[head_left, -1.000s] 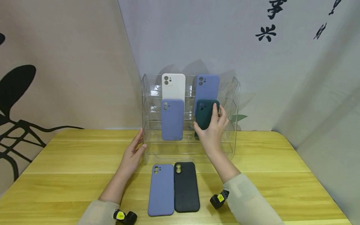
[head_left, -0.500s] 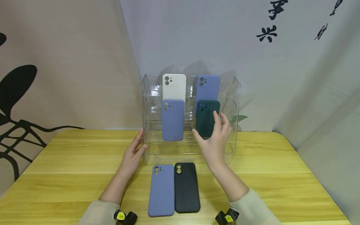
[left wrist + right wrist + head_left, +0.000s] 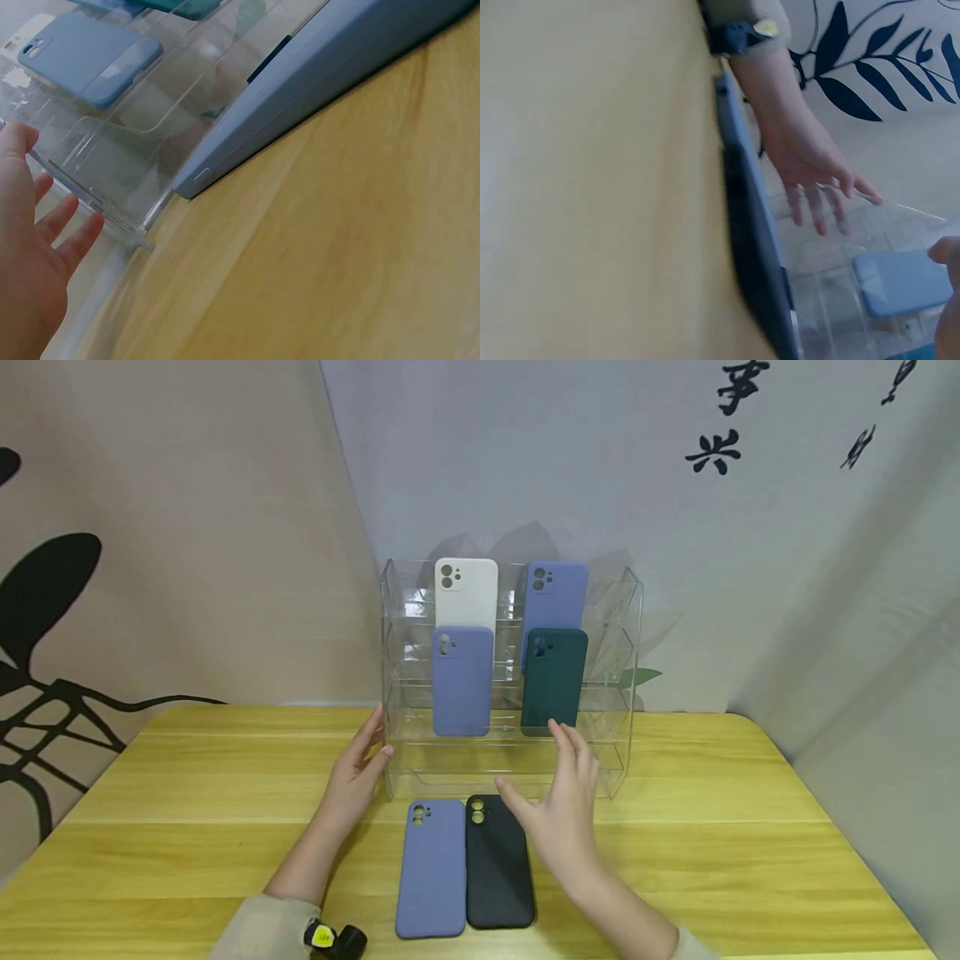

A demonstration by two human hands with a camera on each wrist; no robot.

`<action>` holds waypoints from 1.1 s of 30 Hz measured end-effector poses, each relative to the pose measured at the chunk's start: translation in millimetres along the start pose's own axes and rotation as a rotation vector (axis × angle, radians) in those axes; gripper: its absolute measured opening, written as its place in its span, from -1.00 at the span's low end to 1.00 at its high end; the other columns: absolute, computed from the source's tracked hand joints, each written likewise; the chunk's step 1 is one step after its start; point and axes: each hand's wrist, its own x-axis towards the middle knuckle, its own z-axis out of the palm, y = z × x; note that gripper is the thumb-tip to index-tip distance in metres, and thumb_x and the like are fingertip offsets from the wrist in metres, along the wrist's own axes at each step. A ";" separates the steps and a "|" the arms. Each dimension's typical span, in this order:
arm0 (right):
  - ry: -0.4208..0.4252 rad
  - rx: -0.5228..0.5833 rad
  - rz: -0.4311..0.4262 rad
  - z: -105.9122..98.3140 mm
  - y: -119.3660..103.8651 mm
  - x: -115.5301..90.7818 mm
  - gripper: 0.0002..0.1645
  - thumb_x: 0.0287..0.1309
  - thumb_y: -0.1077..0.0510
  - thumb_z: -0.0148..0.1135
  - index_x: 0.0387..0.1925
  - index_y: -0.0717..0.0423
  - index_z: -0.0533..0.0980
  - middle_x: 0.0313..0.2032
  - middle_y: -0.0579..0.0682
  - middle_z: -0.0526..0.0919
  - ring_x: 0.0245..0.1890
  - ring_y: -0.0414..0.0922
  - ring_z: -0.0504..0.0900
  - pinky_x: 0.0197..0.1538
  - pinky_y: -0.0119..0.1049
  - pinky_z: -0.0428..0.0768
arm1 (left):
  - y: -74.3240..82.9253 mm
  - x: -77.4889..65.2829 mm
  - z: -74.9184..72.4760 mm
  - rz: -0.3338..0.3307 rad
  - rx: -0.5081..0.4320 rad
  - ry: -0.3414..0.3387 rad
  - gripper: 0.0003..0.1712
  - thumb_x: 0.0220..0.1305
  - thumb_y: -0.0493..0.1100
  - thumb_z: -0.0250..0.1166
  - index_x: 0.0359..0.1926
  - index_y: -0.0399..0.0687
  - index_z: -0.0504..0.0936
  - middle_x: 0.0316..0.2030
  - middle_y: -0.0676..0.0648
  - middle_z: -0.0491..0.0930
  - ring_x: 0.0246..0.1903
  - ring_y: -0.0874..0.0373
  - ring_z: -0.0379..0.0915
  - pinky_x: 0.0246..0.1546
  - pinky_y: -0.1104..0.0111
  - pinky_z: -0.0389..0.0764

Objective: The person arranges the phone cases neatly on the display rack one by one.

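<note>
A clear acrylic rack stands on the table and bears a white phone case, a purple one, another purple one and a dark green phone case. My left hand touches the rack's left side, fingers fairly straight; the left wrist view shows its spread fingers along the panel. In front of the rack, the right hand hangs with nothing in it, thumb and fingers apart, below the green case. Nearby lie a purple phone case and a black phone case, side by side.
The wooden table reaches back to a pale cloth backdrop with black printed characters and leaves. A wrist camera sits on the left sleeve.
My right hand has let go of the green phone case and come down and toward me, leaving the case standing in the rack. The left hand has stayed at the rack's side.
</note>
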 end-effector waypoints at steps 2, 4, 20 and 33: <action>-0.041 -0.012 0.026 1.4 0.9 -6.9 0.08 -0.11 0.01 0.54 0.38 0.17 0.17 0.32 0.13 0.15 0.20 0.07 0.12 0.12 0.12 0.35 | -0.2 0.0 0.0 0.001 0.002 0.001 -0.31 0.43 -0.31 0.06 0.48 0.12 0.09 0.39 -0.16 0.16 0.27 -0.12 0.17 0.24 -0.03 0.28; -0.083 -0.021 0.051 3.2 1.8 -12.9 0.10 -0.12 -0.01 0.55 0.39 0.15 0.16 0.33 0.12 0.15 0.21 0.07 0.13 0.14 0.13 0.35 | 0.3 -0.2 0.1 0.002 -0.001 -0.001 -0.32 0.43 -0.30 0.06 0.48 0.11 0.09 0.39 -0.16 0.16 0.27 -0.13 0.17 0.24 -0.03 0.27; -0.344 -0.089 0.174 28.0 21.3 -46.5 0.05 -0.15 -0.12 0.52 0.34 0.14 0.25 0.28 0.16 0.24 0.19 0.12 0.20 0.09 0.11 0.39 | 1.3 0.9 1.2 -0.001 -0.003 -0.004 -0.30 0.41 -0.34 0.07 0.49 0.02 0.06 0.40 -0.19 0.13 0.27 -0.17 0.16 0.23 -0.08 0.28; -0.391 -0.194 0.162 36.7 28.7 -51.7 0.21 -0.30 -0.23 0.55 0.37 0.16 0.25 0.27 0.27 0.24 0.18 0.18 0.17 0.13 0.18 0.23 | 4.2 -0.3 1.0 -0.003 -0.002 0.004 -0.31 0.42 -0.31 0.06 0.48 0.08 0.09 0.40 -0.14 0.14 0.27 -0.15 0.17 0.23 -0.06 0.28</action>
